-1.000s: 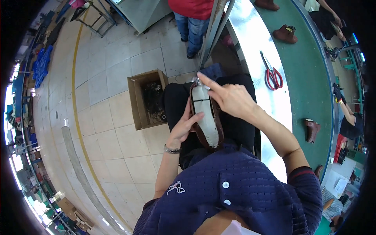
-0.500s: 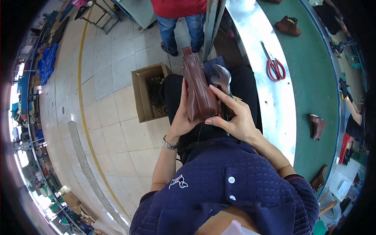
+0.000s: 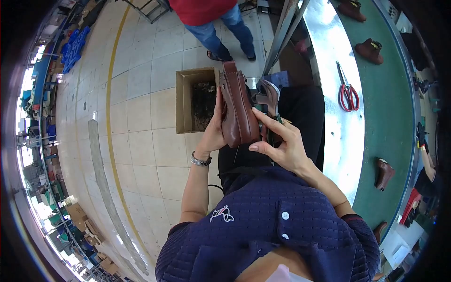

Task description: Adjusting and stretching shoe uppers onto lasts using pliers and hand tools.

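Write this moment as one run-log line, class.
left hand: grips brown boot | right hand: fingers on boot, metal tool behind | nearby: cardboard box, red scissors

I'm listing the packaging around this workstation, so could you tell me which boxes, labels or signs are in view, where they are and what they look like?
Open cardboard box: on the tiled floor beside the left hand, rectangular, brown, dark scraps inside.
Cardboard boxes: far lower left by the floor's edge, brown, too small to detail.
No labels, signs or screens can be made out.
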Motion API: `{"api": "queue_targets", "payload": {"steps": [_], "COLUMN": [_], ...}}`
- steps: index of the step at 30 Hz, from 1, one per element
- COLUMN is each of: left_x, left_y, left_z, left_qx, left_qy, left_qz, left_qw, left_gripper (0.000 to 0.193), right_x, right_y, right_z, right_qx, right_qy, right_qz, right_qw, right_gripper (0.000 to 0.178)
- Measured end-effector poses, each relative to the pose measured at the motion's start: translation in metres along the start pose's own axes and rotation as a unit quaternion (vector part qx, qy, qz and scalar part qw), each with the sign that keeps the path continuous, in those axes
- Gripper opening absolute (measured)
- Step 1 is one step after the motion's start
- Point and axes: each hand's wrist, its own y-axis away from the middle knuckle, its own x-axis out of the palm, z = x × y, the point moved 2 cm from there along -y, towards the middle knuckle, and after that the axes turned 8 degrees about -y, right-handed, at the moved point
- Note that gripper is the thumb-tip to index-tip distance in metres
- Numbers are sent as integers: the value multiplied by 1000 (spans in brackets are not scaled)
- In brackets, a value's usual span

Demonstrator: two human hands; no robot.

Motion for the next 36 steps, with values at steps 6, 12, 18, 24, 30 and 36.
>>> {"api": "queue_targets", "payload": {"steps": [6, 12, 18, 24, 30, 36], "left_x": [-12, -12, 11, 21, 29, 43], "left_y": [-3, -39, -35, -28, -16, 6], "left_z": [-17, -59, -65, -64, -59, -38], "left_qx": [13, -60, -33, 9, 43, 87], "left_qy": [-65, 112, 130, 110, 143, 69], "left_qz": [23, -39, -138, -172, -145, -164], "left_qw": [998, 991, 981, 979, 978, 980], "left_gripper": [137, 109, 80, 89, 131, 149], "right_x": [-9, -15, -19, -16, -14, -5], "right_y": [-14, -28, -42, -30, 2, 29], "right_z": [15, 27, 29, 28, 19, 17], "right_qx": [27, 71, 71, 63, 29, 50], "right_qy": [4, 37, 48, 124, 115, 103], "right_qz": [12, 74, 101, 129, 80, 57], "right_qw": [1000, 994, 991, 982, 990, 992], "right_gripper": [71, 74, 72, 69, 69, 68]}}
